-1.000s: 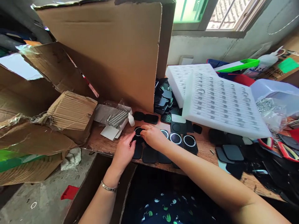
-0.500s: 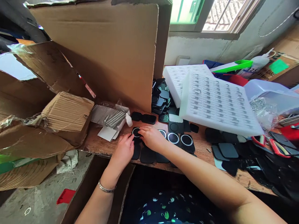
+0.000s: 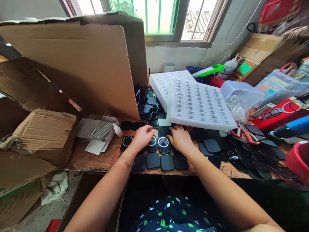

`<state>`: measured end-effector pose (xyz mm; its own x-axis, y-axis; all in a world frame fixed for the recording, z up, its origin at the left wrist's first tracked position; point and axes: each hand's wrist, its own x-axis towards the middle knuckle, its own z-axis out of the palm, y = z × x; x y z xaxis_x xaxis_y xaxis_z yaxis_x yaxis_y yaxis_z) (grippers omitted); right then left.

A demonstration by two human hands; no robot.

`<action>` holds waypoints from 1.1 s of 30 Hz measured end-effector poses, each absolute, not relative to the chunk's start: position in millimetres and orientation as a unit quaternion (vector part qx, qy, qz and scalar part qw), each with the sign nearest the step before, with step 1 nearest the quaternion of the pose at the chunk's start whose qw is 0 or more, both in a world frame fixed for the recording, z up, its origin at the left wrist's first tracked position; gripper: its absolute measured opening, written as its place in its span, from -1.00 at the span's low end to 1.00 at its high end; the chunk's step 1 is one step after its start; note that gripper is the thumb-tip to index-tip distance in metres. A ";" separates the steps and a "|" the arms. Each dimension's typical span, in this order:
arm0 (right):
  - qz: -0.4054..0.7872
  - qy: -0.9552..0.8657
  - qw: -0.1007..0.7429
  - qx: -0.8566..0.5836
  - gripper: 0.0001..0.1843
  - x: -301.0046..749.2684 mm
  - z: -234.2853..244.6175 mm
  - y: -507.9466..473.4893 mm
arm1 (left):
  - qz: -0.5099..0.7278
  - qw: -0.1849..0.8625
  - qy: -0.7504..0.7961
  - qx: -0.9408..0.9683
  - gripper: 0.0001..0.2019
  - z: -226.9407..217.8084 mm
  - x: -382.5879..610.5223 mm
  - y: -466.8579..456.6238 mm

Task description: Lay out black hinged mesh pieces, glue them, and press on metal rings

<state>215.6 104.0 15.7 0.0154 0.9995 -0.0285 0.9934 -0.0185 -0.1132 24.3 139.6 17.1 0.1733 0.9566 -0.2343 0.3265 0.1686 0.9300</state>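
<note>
My left hand lies with bent fingers over a black pad with a silver ring on the wooden bench. My right hand rests beside it, fingers spread flat on black pads by the white foam tray. Between my hands sits a pad with a grille face. A white-ringed pad lies alone left of my left hand. A row of plain black pads lines the front edge below both hands.
A large open cardboard box stands at the back left, with a heap of black pads beside it. A small white bottle and a packet of metal rods lie left. Scissors, loose pads and a red bin crowd the right.
Both hands left the white-ringed pad at the left and moved right to the ringed and grille pads. The camera swung right and up, showing more of the window and right clutter.
</note>
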 end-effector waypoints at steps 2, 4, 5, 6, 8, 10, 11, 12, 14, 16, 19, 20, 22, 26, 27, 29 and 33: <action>0.058 -0.698 0.044 -0.712 -0.56 212.8 12.9 102.2 | 0.276 0.565 0.566 0.533 -0.81 15.4 50.0 163.3; 0.064 -0.696 0.061 -0.712 -0.55 213.9 9.9 101.9 | 0.258 0.602 0.564 0.503 -0.72 12.3 65.4 179.8; 0.068 -0.697 0.072 -0.710 -0.55 216.0 8.6 102.3 | 0.254 0.617 0.562 0.489 -0.69 11.3 69.8 184.7; 0.074 -0.698 0.083 -0.707 -0.54 218.6 7.5 102.8 | 0.255 0.630 0.559 0.476 -0.67 11.0 72.6 187.4; 0.085 -0.705 0.104 -0.696 -0.53 224.0 6.6 102.9 | 0.267 0.650 0.550 0.451 -0.68 13.2 74.0 186.1; 0.090 -0.718 0.146 -0.674 -0.54 227.2 8.0 98.8 | 0.297 0.665 0.535 0.428 -0.78 19.2 71.2 175.0; 0.088 -0.728 0.189 -0.653 -0.55 227.5 9.5 94.2 | 0.318 0.671 0.524 0.417 -0.83 23.2 68.7 165.5; 0.081 -0.738 0.245 -0.623 -0.58 227.0 11.5 87.6 | 0.343 0.676 0.512 0.405 -0.86 27.5 65.8 153.2; 0.057 -0.750 0.374 -0.543 -0.66 224.1 15.9 68.7 | 0.395 0.684 0.482 0.380 -0.83 35.8 59.8 122.0; 0.046 -0.749 0.460 -0.474 -0.72 220.7 20.3 45.3 | 0.420 0.698 0.455 0.359 -0.77 41.5 56.0 86.6; 0.096 -0.731 0.511 -0.442 -0.76 219.8 25.8 12.3 | 0.439 0.714 0.430 0.336 -0.71 43.2 56.4 40.8; 0.126 -0.721 0.517 -0.443 -0.77 221.0 27.5 3.7 | 0.447 0.716 0.421 0.333 -0.71 42.4 57.7 29.9; 0.182 -0.699 0.522 -0.453 -0.81 225.2 31.3 -9.2 | 0.451 0.712 0.409 0.351 -0.73 40.3 60.6 15.1; 0.229 -0.687 0.506 -0.469 -0.89 233.6 42.1 -23.8 | 0.409 0.686 0.402 0.449 -0.75 42.6 64.4 2.7; 0.238 -0.690 0.497 -0.469 -0.89 235.4 44.9 -26.4 | 0.399 0.679 0.401 0.469 -0.75 44.8 64.9 0.6; 0.262 -0.698 0.468 -0.474 -0.84 241.0 49.7 -30.8 | 0.378 0.665 0.402 0.504 -0.75 49.4 64.8 -3.8; 0.276 -0.667 0.437 -0.537 -0.72 272.0 57.4 -33.7 | 0.318 0.616 0.394 0.604 -0.76 49.6 59.8 -13.9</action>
